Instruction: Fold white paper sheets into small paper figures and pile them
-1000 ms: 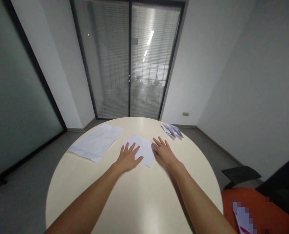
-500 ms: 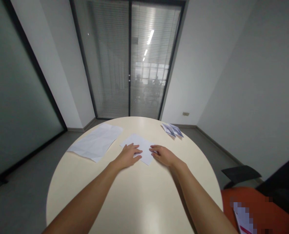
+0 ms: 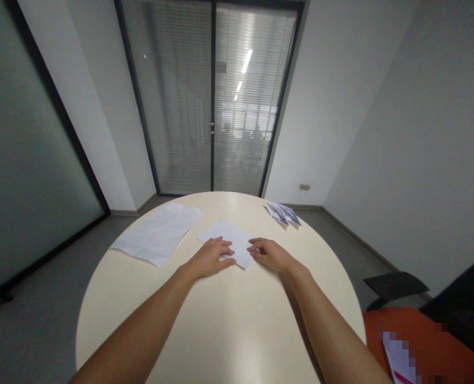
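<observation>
A small white sheet of paper (image 3: pixel 237 238) lies turned at an angle near the middle of the round table. My left hand (image 3: pixel 213 257) rests flat over its left and near part, fingers spread. At the sheet's right edge is my right hand (image 3: pixel 272 255), its thumb and fingers bent close together on the paper; the exact grip is partly hidden. Both hands cover some of the sheet's edges, so any fold beneath them is hard to see.
A larger creased white sheet (image 3: pixel 157 233) lies at the table's left. Two folded paper pieces (image 3: pixel 283 214) sit near the far right rim of the table (image 3: pixel 221 330). An orange chair (image 3: pixel 433 341) with a black armrest (image 3: pixel 397 285) stands at the right.
Both hands have shifted very slightly to the right, and the small sheet's near corner has moved a little with them. Everything else lies as before.
</observation>
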Demonstrator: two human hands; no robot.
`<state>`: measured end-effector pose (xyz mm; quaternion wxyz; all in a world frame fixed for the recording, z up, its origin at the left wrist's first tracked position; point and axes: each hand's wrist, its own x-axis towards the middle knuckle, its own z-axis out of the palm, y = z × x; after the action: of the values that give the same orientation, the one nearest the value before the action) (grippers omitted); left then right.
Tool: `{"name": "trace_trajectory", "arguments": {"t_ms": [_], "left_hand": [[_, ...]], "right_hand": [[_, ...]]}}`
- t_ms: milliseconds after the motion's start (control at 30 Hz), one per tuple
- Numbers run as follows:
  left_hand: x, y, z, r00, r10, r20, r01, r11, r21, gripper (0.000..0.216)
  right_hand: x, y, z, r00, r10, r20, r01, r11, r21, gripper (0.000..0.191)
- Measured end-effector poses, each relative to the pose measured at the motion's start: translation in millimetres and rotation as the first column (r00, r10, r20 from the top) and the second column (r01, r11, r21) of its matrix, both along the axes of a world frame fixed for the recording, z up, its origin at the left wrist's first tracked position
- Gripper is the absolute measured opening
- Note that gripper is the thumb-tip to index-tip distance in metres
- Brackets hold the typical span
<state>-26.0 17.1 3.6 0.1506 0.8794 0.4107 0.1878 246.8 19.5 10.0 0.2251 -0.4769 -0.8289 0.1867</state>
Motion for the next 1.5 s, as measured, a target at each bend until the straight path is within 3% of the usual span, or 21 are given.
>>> {"name": "trace_trajectory", "arguments": {"t_ms": [500,900,1067,1200,1500], "left_hand": [[15,0,-1.3,0.988,0.149,0.038,-0.151,0.987,0.053,0.032],[14,-5,8.7,0.986,0.161,0.05,-0.164,0.984,0.071,0.033],[14,-3,3.7,0.978,0.197,0.064,-0.203,0.974,0.1,0.031],[16,1,-4.1,0.963,0.255,0.085,-0.265,0.952,0.153,0.017],[16,1,-6.0,0.962,0.257,0.088,-0.269,0.948,0.168,0.009]], "right_hand": [[2,-1,-1.0,0.995,-0.032,-0.09,0.019,0.991,-0.135,0.019],[-6,-2,12.2,0.998,-0.057,0.02,0.056,0.998,0.028,0.032],[-7,1,7.3,0.988,-0.145,0.048,0.142,0.989,0.051,0.035],[-8,4,1.5,0.967,-0.247,0.068,0.24,0.966,0.092,0.032],[-15,-1,5.8,0.949,-0.281,0.146,0.259,0.954,0.151,0.03]]}}
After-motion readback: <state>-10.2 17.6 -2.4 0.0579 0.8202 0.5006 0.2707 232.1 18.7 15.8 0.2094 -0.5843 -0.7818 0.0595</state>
